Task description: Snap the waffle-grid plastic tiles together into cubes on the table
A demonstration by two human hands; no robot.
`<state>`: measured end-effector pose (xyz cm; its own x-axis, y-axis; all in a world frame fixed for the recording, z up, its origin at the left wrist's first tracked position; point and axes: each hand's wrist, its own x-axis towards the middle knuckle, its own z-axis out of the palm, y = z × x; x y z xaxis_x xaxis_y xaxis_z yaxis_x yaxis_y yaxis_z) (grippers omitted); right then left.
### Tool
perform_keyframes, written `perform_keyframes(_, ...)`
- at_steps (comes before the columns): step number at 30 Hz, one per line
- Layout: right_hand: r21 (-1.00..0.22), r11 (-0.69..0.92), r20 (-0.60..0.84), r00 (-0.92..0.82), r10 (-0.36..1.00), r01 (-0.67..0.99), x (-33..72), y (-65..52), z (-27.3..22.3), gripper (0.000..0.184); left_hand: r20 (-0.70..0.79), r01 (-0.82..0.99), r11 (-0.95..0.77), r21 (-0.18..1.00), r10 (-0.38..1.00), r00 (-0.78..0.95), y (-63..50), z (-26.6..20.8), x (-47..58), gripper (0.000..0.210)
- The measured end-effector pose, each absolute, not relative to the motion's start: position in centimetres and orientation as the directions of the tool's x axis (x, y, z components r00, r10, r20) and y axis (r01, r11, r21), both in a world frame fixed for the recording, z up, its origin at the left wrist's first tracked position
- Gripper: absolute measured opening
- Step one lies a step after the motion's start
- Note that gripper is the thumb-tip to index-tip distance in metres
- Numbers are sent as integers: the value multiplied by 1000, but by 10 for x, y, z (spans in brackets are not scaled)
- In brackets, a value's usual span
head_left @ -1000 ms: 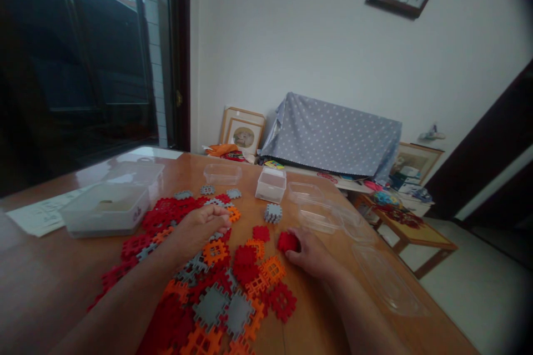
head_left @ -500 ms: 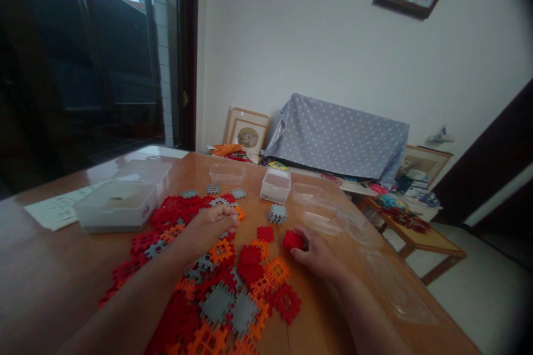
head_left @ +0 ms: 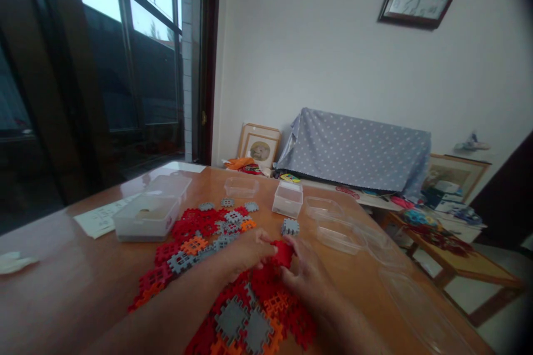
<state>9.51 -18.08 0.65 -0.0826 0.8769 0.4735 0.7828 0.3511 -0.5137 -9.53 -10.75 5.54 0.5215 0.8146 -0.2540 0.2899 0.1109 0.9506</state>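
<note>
My right hand [head_left: 307, 267] grips a small red block of interlocking plastic tiles [head_left: 283, 254] from its right side. From the left, my left hand [head_left: 249, 249] meets the same block with its fingertips pinched against its edge. The fingers hide part of it, so I cannot tell how many tiles it holds. Beneath and around both hands lies a spread of loose toothed tiles, with grey ones [head_left: 231, 315], orange ones [head_left: 194, 245] and red ones [head_left: 185, 228]. Just beyond my right hand stands a neat stack of grey tiles [head_left: 290, 226].
A frosted plastic box [head_left: 145, 222] sits on the left beside a written sheet [head_left: 100, 217]. A small lidded box [head_left: 287, 202] stands at the back. Clear containers [head_left: 339, 236] and a clear lid [head_left: 422, 308] line the right edge. Crumpled tissue [head_left: 16, 262] lies far left.
My left hand has moved right and closed in on the red block. My right hand has brought that block left over the tiles. The camera view has shifted.
</note>
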Motion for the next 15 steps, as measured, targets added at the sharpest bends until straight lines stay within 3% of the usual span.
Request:
perform_keyframes(5,-523,365,477,-91,874,770,92,-178,-1,68,-272,285,151,947,850,452,-103,44,-73,29)
perform_keyframes(10,-595,291,411,-27,911,749,98,-182,-2,85,-262,296,148,943,883,391,-76,36,-73,20)
perform_keyframes(15,-599,251,413,25,910,760,106,-182,-3,78,-242,356,127,926,922,301,-39,40,-75,14)
